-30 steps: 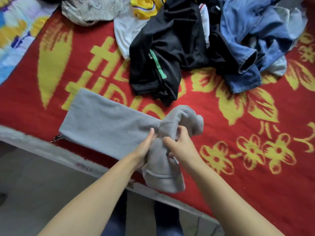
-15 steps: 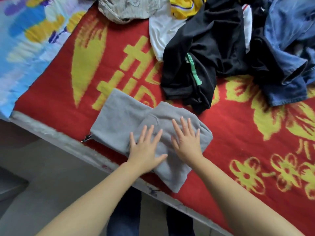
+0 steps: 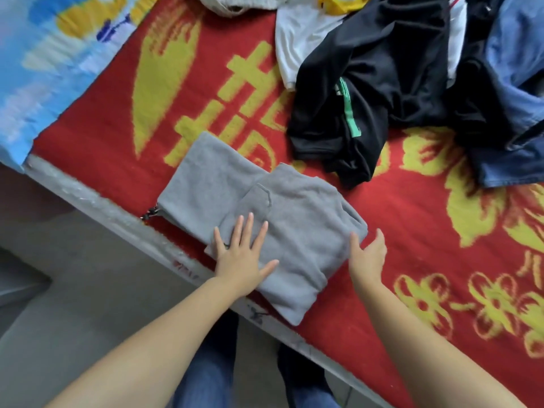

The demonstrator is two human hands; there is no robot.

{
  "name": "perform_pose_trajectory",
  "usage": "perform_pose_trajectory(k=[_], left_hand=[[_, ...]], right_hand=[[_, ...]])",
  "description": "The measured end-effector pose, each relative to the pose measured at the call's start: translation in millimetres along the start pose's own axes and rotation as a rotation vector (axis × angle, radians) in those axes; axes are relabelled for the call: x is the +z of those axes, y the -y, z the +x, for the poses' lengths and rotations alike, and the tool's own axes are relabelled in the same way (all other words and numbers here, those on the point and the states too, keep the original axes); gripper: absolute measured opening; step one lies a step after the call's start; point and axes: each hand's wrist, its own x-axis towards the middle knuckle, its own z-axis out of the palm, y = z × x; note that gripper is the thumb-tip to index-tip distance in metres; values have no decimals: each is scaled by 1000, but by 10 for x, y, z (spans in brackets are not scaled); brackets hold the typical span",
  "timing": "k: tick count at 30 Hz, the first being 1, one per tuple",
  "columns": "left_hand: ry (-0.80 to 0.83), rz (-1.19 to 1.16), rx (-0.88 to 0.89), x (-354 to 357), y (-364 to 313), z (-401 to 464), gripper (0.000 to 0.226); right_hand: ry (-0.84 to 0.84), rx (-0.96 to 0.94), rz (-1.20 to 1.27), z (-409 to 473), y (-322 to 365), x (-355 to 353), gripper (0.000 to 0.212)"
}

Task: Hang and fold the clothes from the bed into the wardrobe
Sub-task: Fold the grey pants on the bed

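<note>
A grey fleece garment (image 3: pixel 297 213) lies folded at the near edge of the bed, its zip pull hanging off the left end. My left hand (image 3: pixel 243 254) rests flat on its near left part with fingers spread. My right hand (image 3: pixel 368 254) is at the garment's right edge, fingers straight, thumb touching the fold. A pile of other clothes lies further back: a black garment with a green stripe (image 3: pixel 368 92), a white shirt (image 3: pixel 303 33), blue jeans (image 3: pixel 512 92) and a yellow piece (image 3: pixel 338 1).
The bed carries a red blanket with yellow patterns (image 3: pixel 412 231). A blue printed sheet (image 3: pixel 44 69) lies at the far left. The bed's grey frame edge (image 3: pixel 97 201) runs diagonally; below it is grey floor (image 3: pixel 73 290) and my legs in jeans (image 3: pixel 212 363).
The gathered grey sleeve end has been laid over and flattened onto the garment. My right hand slid from the top of the fold to its right edge; the view shifted left.
</note>
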Motion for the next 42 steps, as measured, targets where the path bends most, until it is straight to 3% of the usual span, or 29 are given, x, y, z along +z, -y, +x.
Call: perform_pose_trajectory(k=[2,3,5,8,10,12,15,18,20,21,25,28,31,33,35,36,38,40,42], left_hand=[[1,1,35,25,-131,-54,80],[14,-4,49,59,-214,-101,80],[38,-44,59,145,-369,-234,80],[31,-228,32,270,-433,-459,71],[-56,-519,-8,205,-344,-555,70],[-190,-978,-82,-2,-184,-611,72],[-366,-1588,-252,-417,254,-581,33],[-435,-1953,-366,-739,883,-473,48],[-439,-2154,-476,-859,1305,-360,47],[-441,-2216,-553,-886,1495,-284,44],[-386,-2226,-763,-894,2062,85,42],[-452,-1938,-916,-863,2184,239,44],[-752,-1688,-1029,-914,2074,175,40],[-798,-1646,-952,-972,2000,151,45],[-662,-1690,-927,-1049,2005,250,40],[-602,-1696,-952,-1062,2057,317,49],[-582,-1695,-1009,-1079,2213,471,53],[-607,-1631,-1056,-1038,2346,589,40],[-634,-1604,-1097,-993,2390,618,42]], right_hand=[[233,322,258,-163,-213,35,75],[354,414,382,-233,-254,63,69],[474,403,491,-276,-176,73,45],[508,288,445,-246,108,9,40],[538,245,428,-319,428,-87,32],[616,196,454,-477,831,-125,16],[785,95,497,-801,1593,1,13],[968,-3,504,-1124,2298,316,6],[1013,-90,350,-1216,2595,627,24],[1007,-205,156,-1196,2659,800,38],[1038,-712,-761,-1059,2533,1350,59],[957,-949,-1154,-1244,2228,1557,70],[895,-1104,-1181,-1432,2137,1625,66],[872,-1167,-962,-1343,2322,1632,52],[684,-1138,-589,-1106,2638,1675,42],[547,-1073,-467,-921,2822,1725,40],[379,-858,-443,-556,3204,1864,49],[404,-581,-560,-275,3436,2101,64],[514,-446,-669,-214,3475,2343,66]])
